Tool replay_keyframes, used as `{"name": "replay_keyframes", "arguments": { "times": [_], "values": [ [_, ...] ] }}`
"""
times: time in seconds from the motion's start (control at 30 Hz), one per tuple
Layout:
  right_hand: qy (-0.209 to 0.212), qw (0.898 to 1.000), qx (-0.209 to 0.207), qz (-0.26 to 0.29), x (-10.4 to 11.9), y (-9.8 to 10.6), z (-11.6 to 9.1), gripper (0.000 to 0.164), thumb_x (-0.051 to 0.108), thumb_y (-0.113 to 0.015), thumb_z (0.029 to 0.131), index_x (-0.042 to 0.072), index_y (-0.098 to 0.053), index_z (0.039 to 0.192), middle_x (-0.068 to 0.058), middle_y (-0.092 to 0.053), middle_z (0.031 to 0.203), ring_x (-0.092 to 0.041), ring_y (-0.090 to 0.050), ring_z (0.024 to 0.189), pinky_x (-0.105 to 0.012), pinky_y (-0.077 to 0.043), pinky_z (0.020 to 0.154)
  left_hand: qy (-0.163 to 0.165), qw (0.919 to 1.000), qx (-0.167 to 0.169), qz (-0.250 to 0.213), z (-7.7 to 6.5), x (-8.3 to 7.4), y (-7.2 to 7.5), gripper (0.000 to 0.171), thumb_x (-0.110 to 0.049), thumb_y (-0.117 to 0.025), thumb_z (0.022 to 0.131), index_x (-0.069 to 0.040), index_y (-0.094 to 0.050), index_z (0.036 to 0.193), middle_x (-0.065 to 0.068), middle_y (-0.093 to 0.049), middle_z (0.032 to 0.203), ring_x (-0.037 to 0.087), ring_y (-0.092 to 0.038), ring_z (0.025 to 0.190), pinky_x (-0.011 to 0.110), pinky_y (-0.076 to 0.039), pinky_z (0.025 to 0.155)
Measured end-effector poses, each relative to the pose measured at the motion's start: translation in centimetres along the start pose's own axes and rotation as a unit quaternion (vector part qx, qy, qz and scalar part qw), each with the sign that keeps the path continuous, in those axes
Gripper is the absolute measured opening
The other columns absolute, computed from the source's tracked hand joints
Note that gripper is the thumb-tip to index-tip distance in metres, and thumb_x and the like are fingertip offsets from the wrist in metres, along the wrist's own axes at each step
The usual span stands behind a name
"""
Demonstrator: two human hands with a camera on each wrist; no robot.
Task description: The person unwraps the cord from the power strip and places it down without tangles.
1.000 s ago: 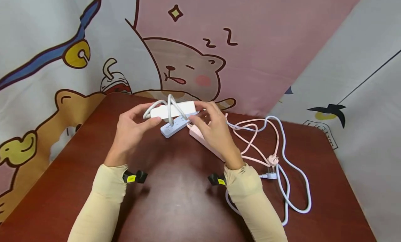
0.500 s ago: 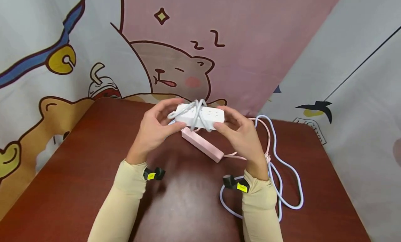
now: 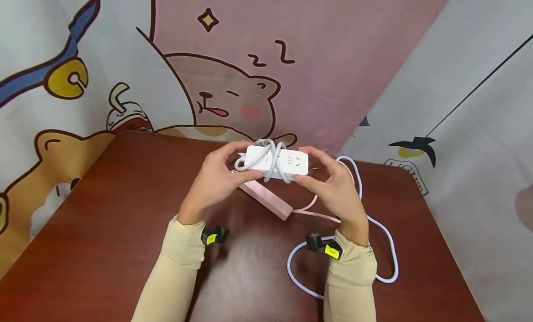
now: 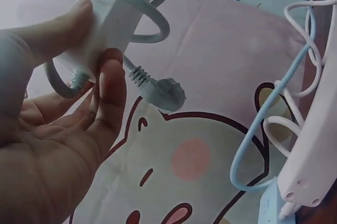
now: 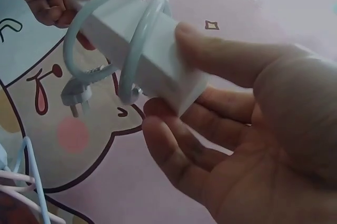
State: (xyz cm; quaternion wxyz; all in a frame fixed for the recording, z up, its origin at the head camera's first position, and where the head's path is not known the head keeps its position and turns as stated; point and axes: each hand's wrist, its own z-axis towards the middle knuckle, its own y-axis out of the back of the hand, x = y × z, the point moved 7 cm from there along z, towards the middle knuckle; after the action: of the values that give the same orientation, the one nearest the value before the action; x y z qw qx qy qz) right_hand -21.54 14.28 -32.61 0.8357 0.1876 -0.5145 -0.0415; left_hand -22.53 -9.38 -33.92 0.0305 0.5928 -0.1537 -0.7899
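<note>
The left hand (image 3: pixel 214 179) pinches the left end of the white power strip (image 3: pixel 294 161), raised above the table (image 3: pixel 137 220). A level hold should help the wrapped cord (image 3: pixel 275 159) sit tight; its plug (image 4: pixel 163 95) hangs loose and needs watching. Lower down lies the pink power strip (image 3: pixel 267 200), which could be bumped. The right hand (image 3: pixel 338 188) pinches the white strip's other end; farther right, the blue cord (image 3: pixel 390 242) loops by the right sleeve (image 3: pixel 353 271) and might snag.

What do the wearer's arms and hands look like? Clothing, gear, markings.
Left hand and right hand: bare, no gloves. Left sleeve and right sleeve: plain cream, wrinkled near the cuffs. Each wrist carries a small black device with a yellow label, print unreadable.
</note>
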Motion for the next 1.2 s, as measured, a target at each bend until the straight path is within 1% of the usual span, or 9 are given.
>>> {"name": "replay_keyframes", "arguments": {
  "times": [0.17,0.37,0.53,0.6,0.7,0.8,0.97,1.1,1.2],
  "values": [
    [-0.031,0.999,0.029,0.016,-0.6,-0.6,0.0,0.062,-0.007,-0.078,0.083,0.001,-0.054,0.139,-0.007,-0.065,0.112,-0.011,-0.066,0.096,-0.023,-0.058,0.083,-0.002,1.0,0.01,-0.001,0.3,0.5,-0.1,0.064,-0.014,-0.088,0.08,-0.019,-0.062,0.138,0.003,-0.067,0.124,0.021,-0.068,0.09,0.026,-0.057,0.073],
    [-0.03,0.999,0.038,-0.001,-0.9,-1.1,0.1,0.064,-0.008,-0.08,0.08,0.001,-0.053,0.138,-0.014,-0.066,0.115,-0.011,-0.067,0.095,-0.024,-0.059,0.082,0.003,0.9967,0.061,-0.054,0.3,1.1,0.2,0.066,-0.005,-0.083,0.083,-0.011,-0.056,0.143,0.009,-0.062,0.135,0.023,-0.066,0.103,0.023,-0.057,0.082],
    [-0.024,0.999,0.039,0.021,-1.2,-1.1,0.2,0.065,-0.013,-0.078,0.08,0.002,-0.053,0.138,-0.016,-0.065,0.123,-0.011,-0.067,0.105,-0.023,-0.058,0.089,0.092,0.9898,0.044,-0.1,0.5,2.5,0.1,0.045,-0.017,-0.069,0.097,-0.008,-0.059,0.14,0.011,-0.064,0.133,0.015,-0.067,0.104,0.021,-0.056,0.087],
    [-0.023,0.998,0.044,0.029,-1.4,-1.2,0.2,0.066,-0.014,-0.077,0.08,0.001,-0.052,0.139,-0.016,-0.065,0.125,-0.011,-0.067,0.107,-0.024,-0.058,0.091,0.13,0.9857,0.03,-0.104,0.6,3.1,-0.3,0.044,-0.023,-0.068,0.098,-0.007,-0.06,0.139,0.013,-0.066,0.13,0.012,-0.067,0.101,0.02,-0.055,0.088],
    [-0.034,0.998,0.052,0.027,-1.5,-1.2,0.2,0.065,-0.013,-0.076,0.081,0.0,-0.051,0.139,-0.016,-0.063,0.125,-0.01,-0.069,0.103,-0.025,-0.059,0.088,0.158,0.9841,0.013,-0.081,0.7,3.6,-0.6,0.047,-0.025,-0.072,0.095,-0.008,-0.062,0.138,0.014,-0.069,0.127,0.012,-0.066,0.098,0.02,-0.053,0.084],
    [-0.057,0.996,0.061,0.018,-1.8,-1.0,0.1,0.064,-0.01,-0.078,0.082,0.001,-0.051,0.139,-0.014,-0.061,0.126,-0.009,-0.07,0.1,-0.026,-0.06,0.084,0.16,0.985,-0.003,-0.065,0.8,3.6,-0.8,0.047,-0.023,-0.074,0.093,-0.008,-0.064,0.137,0.015,-0.07,0.125,0.014,-0.067,0.098,0.02,-0.053,0.081],
    [-0.076,0.994,0.08,-0.007,-1.8,-0.8,-0.1,0.054,-0.001,-0.076,0.088,0.004,-0.055,0.137,-0.013,-0.061,0.134,-0.01,-0.068,0.107,-0.023,-0.058,0.087,0.152,0.9853,-0.005,-0.078,0.8,3.4,-0.9,0.042,-0.016,-0.075,0.091,-0.004,-0.067,0.131,0.018,-0.071,0.123,0.011,-0.068,0.093,0.019,-0.054,0.079],
    [-0.059,0.994,0.069,-0.061,-1.5,-0.4,0.0,0.036,0.012,-0.067,0.099,0.01,-0.061,0.134,-0.008,-0.065,0.133,-0.012,-0.064,0.114,-0.019,-0.054,0.09,0.156,0.9852,0.023,-0.066,0.7,3.5,-1.2,0.037,-0.015,-0.076,0.09,-0.005,-0.07,0.126,0.015,-0.073,0.121,0.012,-0.067,0.093,0.021,-0.053,0.081],
    [-0.047,0.992,0.062,-0.099,-1.5,-0.5,0.1,0.032,0.016,-0.062,0.103,0.013,-0.063,0.134,-0.005,-0.068,0.13,-0.01,-0.063,0.114,-0.018,-0.051,0.091,0.16,0.9848,0.059,-0.033,0.6,3.5,-1.5,0.037,-0.017,-0.076,0.09,-0.008,-0.071,0.126,0.011,-0.072,0.122,0.018,-0.066,0.106,0.024,-0.051,0.086]
  ]
}}
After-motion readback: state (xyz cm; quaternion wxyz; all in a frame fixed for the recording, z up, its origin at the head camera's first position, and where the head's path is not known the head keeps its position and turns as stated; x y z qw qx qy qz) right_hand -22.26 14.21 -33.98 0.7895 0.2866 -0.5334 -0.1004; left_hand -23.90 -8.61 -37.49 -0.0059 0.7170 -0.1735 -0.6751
